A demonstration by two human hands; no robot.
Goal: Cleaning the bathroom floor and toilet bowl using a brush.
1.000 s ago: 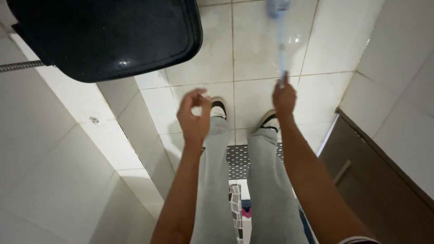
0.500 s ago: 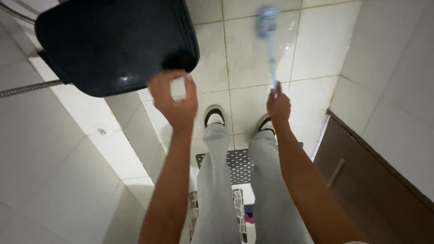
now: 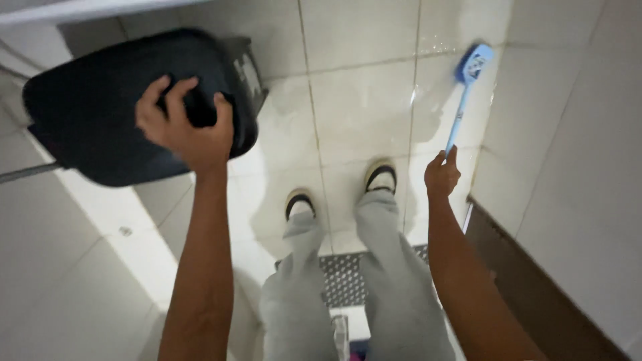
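**Hand on the lid, brush to the tiles in a wet washroom**

A person in grey trousers and slip-on shoes stands over a perforated metal floor drain, seen from above. At about three o'clock a dark wooden door or panel meets the white tiled wall. The right hand is closed in a fist round the bottom end of a thin blue long-handled brush, which slants up toward one o'clock, its blue-and-white head resting on the floor close to the wall. At ten o'clock, the left hand lies on the black toilet lid, fingers spread and curled over its top; whether it grips the edge cannot be told. A metal hose runs in from nine o'clock beneath the lid. Farther off, the pale floor tiles shine with a film of water, darkest between the shoes and the brush head.

Half a second earlier the left hand hung in the air just short of the lid; it has since landed on it. The brush, then pointing nearly straight toward twelve o'clock, now leans further to the right.
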